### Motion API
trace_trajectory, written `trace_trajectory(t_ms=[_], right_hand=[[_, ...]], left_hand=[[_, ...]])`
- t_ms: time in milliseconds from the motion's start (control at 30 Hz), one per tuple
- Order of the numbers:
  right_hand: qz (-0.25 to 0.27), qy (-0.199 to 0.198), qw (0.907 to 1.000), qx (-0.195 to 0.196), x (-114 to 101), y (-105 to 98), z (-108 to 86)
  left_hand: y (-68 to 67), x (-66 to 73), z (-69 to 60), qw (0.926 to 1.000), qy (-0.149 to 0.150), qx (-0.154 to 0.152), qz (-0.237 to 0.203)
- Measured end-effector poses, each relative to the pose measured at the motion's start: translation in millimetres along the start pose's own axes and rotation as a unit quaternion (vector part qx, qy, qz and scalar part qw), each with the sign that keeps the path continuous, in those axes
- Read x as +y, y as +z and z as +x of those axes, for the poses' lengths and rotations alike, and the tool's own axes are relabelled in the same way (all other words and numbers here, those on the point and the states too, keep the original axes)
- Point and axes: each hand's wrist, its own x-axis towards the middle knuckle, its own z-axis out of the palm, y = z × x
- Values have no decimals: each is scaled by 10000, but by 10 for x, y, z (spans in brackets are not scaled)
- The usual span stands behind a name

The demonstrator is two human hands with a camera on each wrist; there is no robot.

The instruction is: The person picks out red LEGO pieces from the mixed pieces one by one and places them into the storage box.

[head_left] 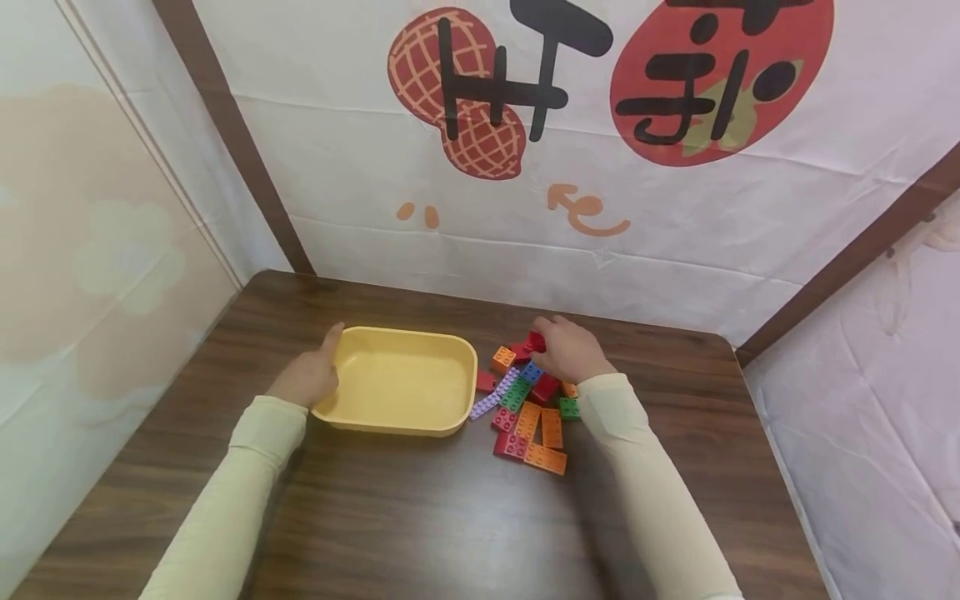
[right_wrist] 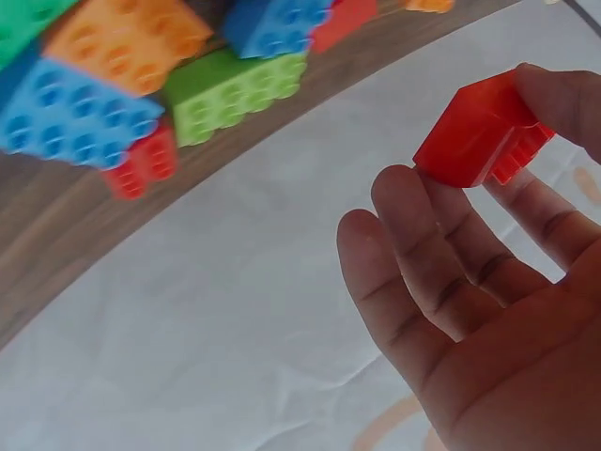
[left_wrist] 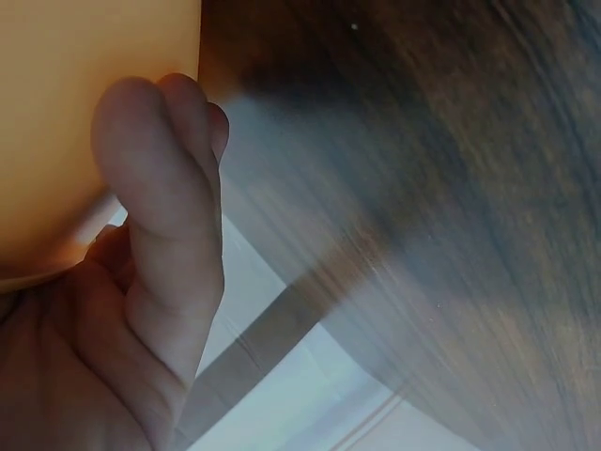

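A shallow yellow plastic bin stands on the table, and my left hand grips its left side. In the left wrist view the fingers lie bent against the yellow wall. My right hand is over the far side of a pile of toy building bricks, to the right of the bin. Between thumb and fingertips it pinches a red toy brick with a sloped face, raised off the table. The other fingers are loosely bent.
Orange bricks, a purple strip brick, green, blue and red bricks lie close together, some against the bin's right side. A white printed cloth hangs behind the brown wood-grain table, with more cloth at both sides.
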Motion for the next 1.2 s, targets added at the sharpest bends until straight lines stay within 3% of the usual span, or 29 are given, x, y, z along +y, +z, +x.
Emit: trace_trajectory(t_ms=[300, 533, 967, 1200], right_hand=[[12, -255, 9997, -27, -376, -3, 195], [-60, -697, 9975, -29, -691, 20, 336], [-594, -1425, 9878, -221, -1363, 198, 593], [-840, -1830, 9795, -20, -1696, 265, 745]], left_hand=[[1, 12, 19, 10000, -16, 70, -16], [13, 11, 35, 9999, -40, 49, -92], [125, -49, -22, 9998, -59, 155, -100], [65, -42, 15, 9997, -18, 230, -91]])
